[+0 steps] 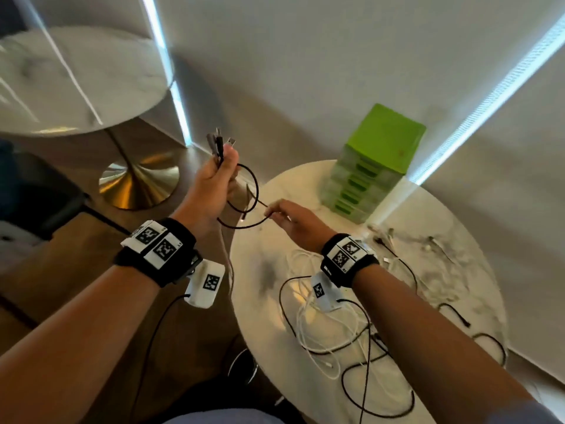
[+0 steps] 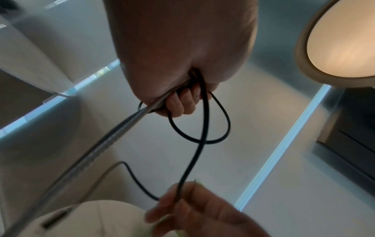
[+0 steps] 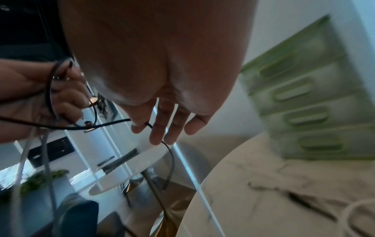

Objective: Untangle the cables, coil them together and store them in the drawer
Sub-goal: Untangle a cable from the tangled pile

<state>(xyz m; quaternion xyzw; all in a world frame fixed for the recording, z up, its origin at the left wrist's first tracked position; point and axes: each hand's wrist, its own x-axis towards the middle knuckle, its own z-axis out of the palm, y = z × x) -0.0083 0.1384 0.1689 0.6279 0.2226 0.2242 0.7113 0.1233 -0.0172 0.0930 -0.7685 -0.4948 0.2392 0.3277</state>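
The cables (image 1: 330,325) are sprawled, black and white, over the round marble table (image 1: 458,301) at lower right of the head view; light and limp, they will likely snag. The green drawer unit (image 1: 376,160) stands at the table's far edge. Several plug ends (image 1: 218,143) are clenched in the left hand (image 1: 214,179) at centre. A black cable loop (image 1: 244,206) is pinched by the right hand (image 1: 293,221); it is best held near the plugs.

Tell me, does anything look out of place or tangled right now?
Yes. Black and white cables still sprawl in crossing loops on the round table. A pale cable from the left hand dangles off the edge. The green drawer unit looks fully closed.
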